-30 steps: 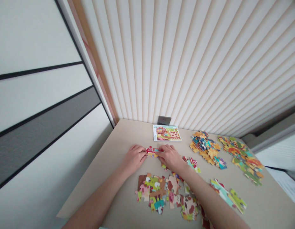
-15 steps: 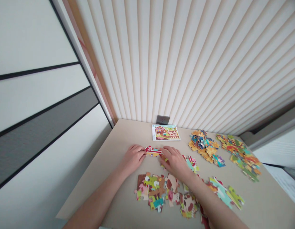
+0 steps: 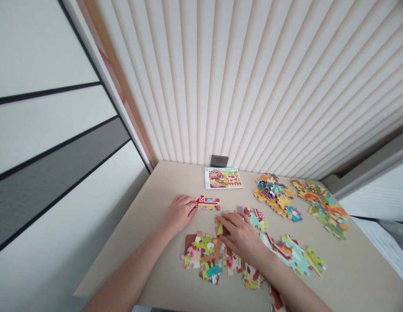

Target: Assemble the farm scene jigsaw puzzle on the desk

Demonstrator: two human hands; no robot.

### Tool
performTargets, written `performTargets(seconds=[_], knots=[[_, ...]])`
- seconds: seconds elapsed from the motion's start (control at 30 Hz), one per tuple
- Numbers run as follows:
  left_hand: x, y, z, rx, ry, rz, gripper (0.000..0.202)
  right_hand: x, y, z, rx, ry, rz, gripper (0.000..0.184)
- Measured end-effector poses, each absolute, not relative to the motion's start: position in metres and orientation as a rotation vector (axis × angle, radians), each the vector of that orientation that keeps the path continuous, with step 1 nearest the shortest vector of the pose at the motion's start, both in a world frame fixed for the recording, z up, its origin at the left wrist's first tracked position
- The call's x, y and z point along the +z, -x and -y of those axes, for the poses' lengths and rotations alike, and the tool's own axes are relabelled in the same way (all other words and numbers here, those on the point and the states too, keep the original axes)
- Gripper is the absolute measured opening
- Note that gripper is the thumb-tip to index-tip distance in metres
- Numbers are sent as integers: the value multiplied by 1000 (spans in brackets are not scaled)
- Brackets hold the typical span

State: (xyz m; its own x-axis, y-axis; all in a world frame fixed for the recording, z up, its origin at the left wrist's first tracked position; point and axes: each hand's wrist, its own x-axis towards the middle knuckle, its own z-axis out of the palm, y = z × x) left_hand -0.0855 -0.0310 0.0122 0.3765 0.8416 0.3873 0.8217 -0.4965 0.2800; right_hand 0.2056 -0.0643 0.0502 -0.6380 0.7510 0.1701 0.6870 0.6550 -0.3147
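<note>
Touching jigsaw pieces with the left hand (image 3: 180, 213) and right hand (image 3: 239, 236) on a beige counter (image 3: 360, 264).
Closest in, a loose pile of brown, green and pink pieces (image 3: 204, 255) lies just beside the right hand, whose spread fingers cover a small yellow-green piece (image 3: 219, 229); from this angle it could be pressing or pinching, hard to say. The left hand lies low with its fingers together, not closed, their tips touching a joined strip of red barn pieces (image 3: 208, 203). A teal-and-green group (image 3: 294, 255) sits past the right wrist, and a small cluster (image 3: 253, 219) sits just ahead of the fingers. Farther off are an orange-and-blue heap (image 3: 273, 194) and a green-and-orange spread (image 3: 321, 208). At the back edge, a farm picture card (image 3: 223, 177) lies below a wall socket (image 3: 219, 161).
</note>
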Motion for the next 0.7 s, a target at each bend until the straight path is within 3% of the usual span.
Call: performTargets(seconds=[0.23,0.4,0.57,0.7], knots=[[9,84,28,794,-2587,-1535,19,59,-206,78,341,1078,2601,49],[7,83,26,795,-2589,-1541,20,58,-239,60,218,1314,2432,34],[7,84,26,785,-2576,-1565,19,39,-272,38,224,1434,2344,48],[6,88,28,797,-2547,-1584,22,27,-281,35,258,1456,2312,49]])
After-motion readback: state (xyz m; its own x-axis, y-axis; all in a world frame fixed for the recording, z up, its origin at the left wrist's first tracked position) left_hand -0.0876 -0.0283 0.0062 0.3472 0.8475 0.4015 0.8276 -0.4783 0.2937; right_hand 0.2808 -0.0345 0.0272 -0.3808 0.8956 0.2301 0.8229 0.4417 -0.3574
